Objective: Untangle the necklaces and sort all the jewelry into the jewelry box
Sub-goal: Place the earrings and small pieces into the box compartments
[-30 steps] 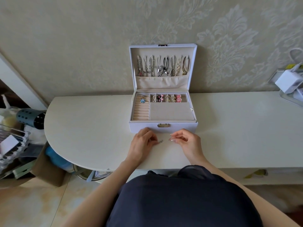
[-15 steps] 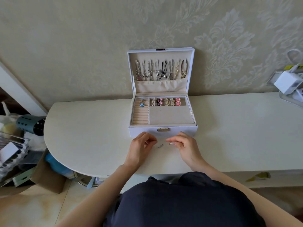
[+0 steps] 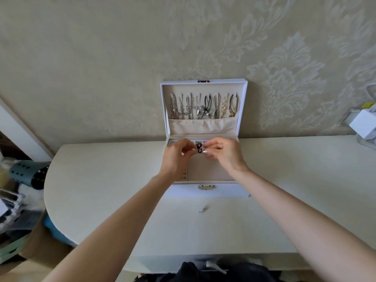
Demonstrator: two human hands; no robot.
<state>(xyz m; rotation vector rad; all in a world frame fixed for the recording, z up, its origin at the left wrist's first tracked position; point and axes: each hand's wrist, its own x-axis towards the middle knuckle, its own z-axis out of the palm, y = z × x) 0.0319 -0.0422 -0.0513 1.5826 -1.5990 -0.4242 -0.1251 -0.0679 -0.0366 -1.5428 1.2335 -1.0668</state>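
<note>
Both hands over back row of open white jewelry box. Left hand, right hand: fingertips curled close at tiny pink-and-dark ornament (pinched or merely lying in its slot, cannot tell). Featherlight, fiddly: pinch by body. Small silver piece lies loose on cream table.

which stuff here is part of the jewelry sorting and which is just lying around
Job: jewelry box, necklaces in its lid, small silver piece on the table, left hand, right hand.
Lying about: teal cylinder at left, white block at right.
</note>
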